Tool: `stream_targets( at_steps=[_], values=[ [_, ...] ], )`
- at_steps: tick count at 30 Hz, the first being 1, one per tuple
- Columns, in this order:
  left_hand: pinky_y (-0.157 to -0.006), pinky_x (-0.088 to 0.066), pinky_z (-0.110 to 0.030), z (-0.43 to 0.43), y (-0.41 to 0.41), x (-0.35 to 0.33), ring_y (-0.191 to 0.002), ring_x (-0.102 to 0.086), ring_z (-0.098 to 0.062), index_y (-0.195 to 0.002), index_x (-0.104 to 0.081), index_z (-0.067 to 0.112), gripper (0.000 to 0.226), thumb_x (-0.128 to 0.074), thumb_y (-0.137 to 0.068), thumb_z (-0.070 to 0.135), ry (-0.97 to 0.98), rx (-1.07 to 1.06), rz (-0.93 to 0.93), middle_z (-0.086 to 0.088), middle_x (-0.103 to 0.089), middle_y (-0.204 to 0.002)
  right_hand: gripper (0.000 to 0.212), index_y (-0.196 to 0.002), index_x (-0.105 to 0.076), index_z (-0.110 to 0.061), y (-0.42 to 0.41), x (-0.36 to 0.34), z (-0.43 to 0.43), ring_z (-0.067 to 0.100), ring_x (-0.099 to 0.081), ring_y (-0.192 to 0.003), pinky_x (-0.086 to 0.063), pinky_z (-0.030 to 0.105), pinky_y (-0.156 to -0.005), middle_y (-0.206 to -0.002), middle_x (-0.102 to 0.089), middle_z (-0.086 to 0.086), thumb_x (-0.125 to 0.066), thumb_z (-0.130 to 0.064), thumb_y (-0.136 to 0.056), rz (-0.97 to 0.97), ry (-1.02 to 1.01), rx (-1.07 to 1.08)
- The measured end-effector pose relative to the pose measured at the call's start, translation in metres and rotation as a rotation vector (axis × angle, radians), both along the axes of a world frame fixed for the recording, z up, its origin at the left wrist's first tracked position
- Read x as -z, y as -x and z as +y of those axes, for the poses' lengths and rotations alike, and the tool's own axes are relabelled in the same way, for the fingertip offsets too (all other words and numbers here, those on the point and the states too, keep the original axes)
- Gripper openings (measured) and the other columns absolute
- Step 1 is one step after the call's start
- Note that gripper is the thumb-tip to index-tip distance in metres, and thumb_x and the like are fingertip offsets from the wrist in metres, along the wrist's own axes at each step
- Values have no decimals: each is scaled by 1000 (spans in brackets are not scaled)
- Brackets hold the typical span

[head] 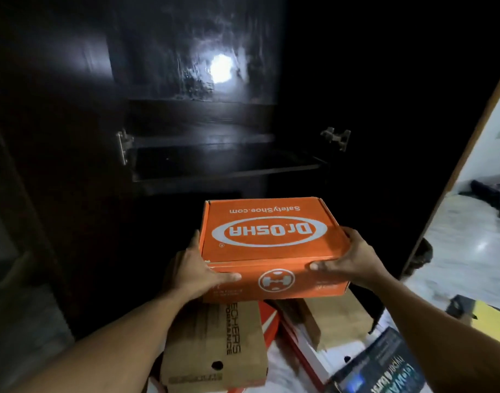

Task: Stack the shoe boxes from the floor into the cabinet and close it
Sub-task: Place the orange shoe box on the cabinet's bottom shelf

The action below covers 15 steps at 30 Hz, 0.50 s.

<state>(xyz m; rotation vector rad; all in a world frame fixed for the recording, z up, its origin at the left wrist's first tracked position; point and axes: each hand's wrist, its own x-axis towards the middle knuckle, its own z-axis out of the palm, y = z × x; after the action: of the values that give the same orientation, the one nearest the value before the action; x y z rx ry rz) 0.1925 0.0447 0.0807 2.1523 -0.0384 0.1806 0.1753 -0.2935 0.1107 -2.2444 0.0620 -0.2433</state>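
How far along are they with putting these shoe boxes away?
Done: nothing visible yet; no box shows on the shelf of the dark wooden cabinet. In hand: the left hand and right hand grip the orange cardboard shoe box in front of it. Left: a brown cardboard box, a dark blue box and others lie below, and the cabinet is open.

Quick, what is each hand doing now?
Left hand: grips the orange Dr.OSHA shoe box.
Right hand: grips the same box.

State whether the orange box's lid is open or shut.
Shut: the lid of the orange box lies flat on its base, between left hand and right hand.
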Motion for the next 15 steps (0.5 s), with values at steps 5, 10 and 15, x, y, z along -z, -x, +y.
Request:
stream_targets(
  at_steps=[5, 10, 15],
  values=[
    [-98, -51, -47, 3, -53, 24, -109, -61, -13, -139, -36, 30, 121, -95, -36, 52, -10, -73, -26, 6, -62, -122, 125, -147, -27, -22, -76, 28, 4, 6, -48, -109, -45, 21, -89, -122, -43, -14, -95, -36, -43, -33, -57, -82],
    [-99, -50, -49, 15, -100, 42, -115, -62, -19, -147, -29, 26, 125, -95, -44, 49, -40, -173, -64, 3, -64, -124, 144, -154, -22, -22, -145, 38, 19, 13, -45, -125, -45, 43, -106, -135, -41, -9, -99, -39, -33, 37, -175, -94],
    [-89, -49, -33, 30, -134, 57, -104, -63, -14, -144, -36, 21, 113, -95, -50, 42, -39, -248, -118, 3, -66, -118, 136, -148, -31, -20, -203, 61, 48, 17, -61, -111, -56, 40, -92, -118, -57, -11, -97, -45, -32, 8, -252, -127]
  ],
)
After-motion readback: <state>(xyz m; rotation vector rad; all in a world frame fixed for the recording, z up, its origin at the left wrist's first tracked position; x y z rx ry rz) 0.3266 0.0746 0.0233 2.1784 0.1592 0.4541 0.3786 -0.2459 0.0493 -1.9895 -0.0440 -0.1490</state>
